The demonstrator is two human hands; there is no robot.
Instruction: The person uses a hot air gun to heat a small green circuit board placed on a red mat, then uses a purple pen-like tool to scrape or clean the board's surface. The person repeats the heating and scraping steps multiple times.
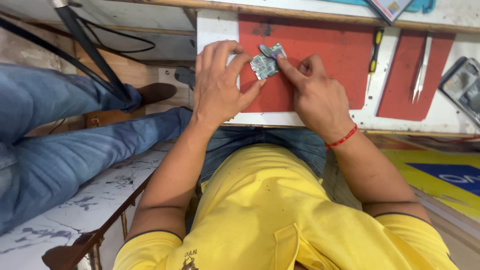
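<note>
A small greenish circuit board [265, 64] lies on a red work mat [325, 55] on a white table. My left hand [220, 82] holds the board's left edge between thumb and fingers. My right hand [315, 95], with a red thread at the wrist, presses its index fingertip on the board's upper right corner. A small dark part [267, 49] sits at the top edge of the board, close to both hands.
A black and yellow screwdriver [375, 50] lies right of the mat, with metal tweezers [420, 75] on a second red mat [407, 80]. A device [462, 85] sits at the far right. Another person's legs in blue jeans [60, 140] stretch across the left.
</note>
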